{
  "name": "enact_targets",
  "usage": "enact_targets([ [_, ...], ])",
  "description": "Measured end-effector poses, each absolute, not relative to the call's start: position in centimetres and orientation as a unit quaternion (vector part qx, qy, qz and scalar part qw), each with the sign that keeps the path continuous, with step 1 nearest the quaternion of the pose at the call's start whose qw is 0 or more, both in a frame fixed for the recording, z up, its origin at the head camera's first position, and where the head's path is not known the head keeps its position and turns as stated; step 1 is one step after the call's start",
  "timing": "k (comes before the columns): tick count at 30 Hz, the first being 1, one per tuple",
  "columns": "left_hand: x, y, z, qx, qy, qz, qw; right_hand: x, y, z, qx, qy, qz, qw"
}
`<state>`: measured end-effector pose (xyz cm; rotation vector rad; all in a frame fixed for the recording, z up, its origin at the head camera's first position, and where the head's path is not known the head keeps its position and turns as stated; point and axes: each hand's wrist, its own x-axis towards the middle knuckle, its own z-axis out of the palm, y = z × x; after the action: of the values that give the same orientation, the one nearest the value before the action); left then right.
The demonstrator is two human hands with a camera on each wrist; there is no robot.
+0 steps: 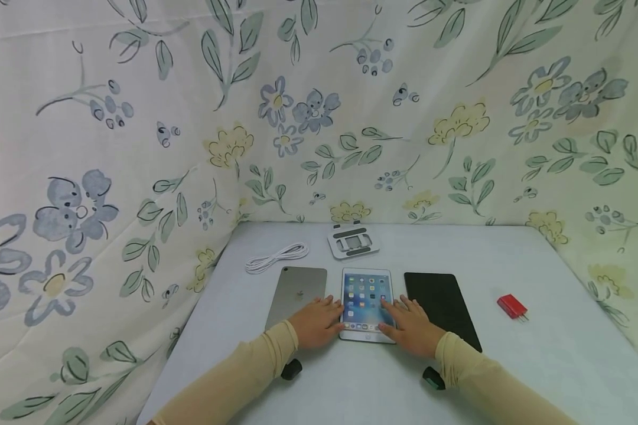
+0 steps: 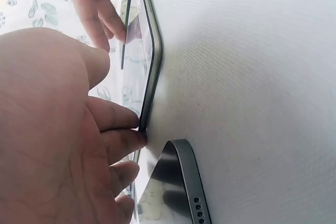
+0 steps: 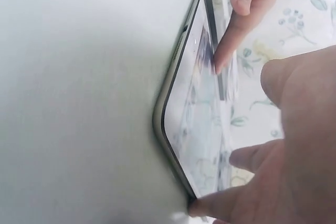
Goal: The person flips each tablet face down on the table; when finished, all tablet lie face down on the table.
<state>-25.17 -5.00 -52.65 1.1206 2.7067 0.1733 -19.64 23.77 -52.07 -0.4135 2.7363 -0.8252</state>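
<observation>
White cable [image 1: 276,258] lies in a long looped bundle at the far left of the table [image 1: 563,260], perhaps gathered that way to keep it from tangling. Nearer the person, a grey tablet [image 1: 296,295] rests back side up, its logo showing, and the left hand [image 1: 316,321] covers part of its right side. That hand's fingers are apart and fairly straight, their tips meeting the left edge of the white tablet [image 1: 367,304] — nothing is clamped. The white tablet lies flat between the two hands, its lit screen upward, and behind it sits a stand [image 1: 353,242], folded low. The right hand [image 1: 412,324] mirrors the left, fingers spread and loose along the other edge; touching both sides likely keeps the white tablet steady and square to the person. Whether this hand also touches the black tablet [image 1: 441,301] — the slanted one just beyond it — is hard to tell, since the fingers overlap it. Farthest right, a red charger [image 1: 512,307] lies well apart, its prongs showing.
</observation>
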Motion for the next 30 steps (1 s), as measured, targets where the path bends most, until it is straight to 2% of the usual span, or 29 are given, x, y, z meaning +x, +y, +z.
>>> enact_targets([
  [9, -25.2, -4.5, -52.3, 0.380, 0.917, 0.055, 0.106, -20.1, 23.2, -51.8, -0.090, 0.930, -0.330, 0.131],
  [21, -25.0, -4.2, -52.5, 0.373, 0.918, 0.051, 0.122, -19.8, 23.9, -51.9, -0.072, 0.889, -0.430, 0.143],
  [30, -25.3, -4.5, -52.6, 0.379, 0.919, 0.042, 0.099, -19.6, 24.1, -51.2, -0.095, 0.891, -0.434, 0.094],
])
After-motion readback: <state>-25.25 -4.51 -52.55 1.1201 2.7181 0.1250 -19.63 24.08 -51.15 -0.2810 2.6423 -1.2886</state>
